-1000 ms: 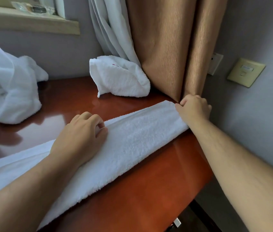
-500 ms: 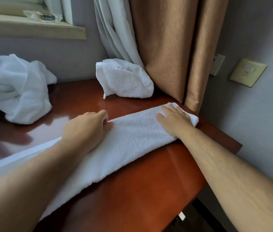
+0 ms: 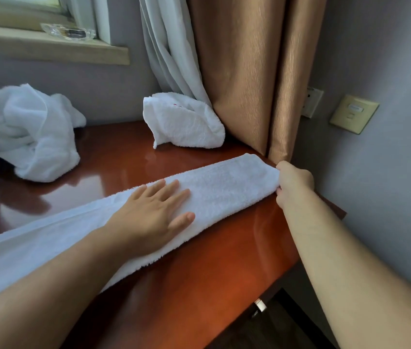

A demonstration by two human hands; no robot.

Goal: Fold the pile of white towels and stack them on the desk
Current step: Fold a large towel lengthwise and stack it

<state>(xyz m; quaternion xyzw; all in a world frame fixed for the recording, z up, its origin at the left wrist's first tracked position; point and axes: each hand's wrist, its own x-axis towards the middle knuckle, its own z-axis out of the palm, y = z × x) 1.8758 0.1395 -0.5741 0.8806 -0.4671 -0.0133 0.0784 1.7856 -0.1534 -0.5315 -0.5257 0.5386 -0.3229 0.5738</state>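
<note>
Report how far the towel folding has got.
Done: the long towel lies on the desk, folded into a narrow strip. In hand: the left hand presses flat on its middle while the right hand grips its far end. Left: the crumpled pile and the loosely bundled towel by the curtain; no neat stack shows.

- Two arms of one person are in view, both bare from the picture's edge down to the fingers.
- Left forearm: unclothed and smooth, broad where it is nearest the camera.
- Left hand: bare, with short trimmed nails; the thumbnail shows plainly.
- Right forearm: unclothed, long and slim.
- Right hand: bare, seen from the back, its nails hidden.
</note>
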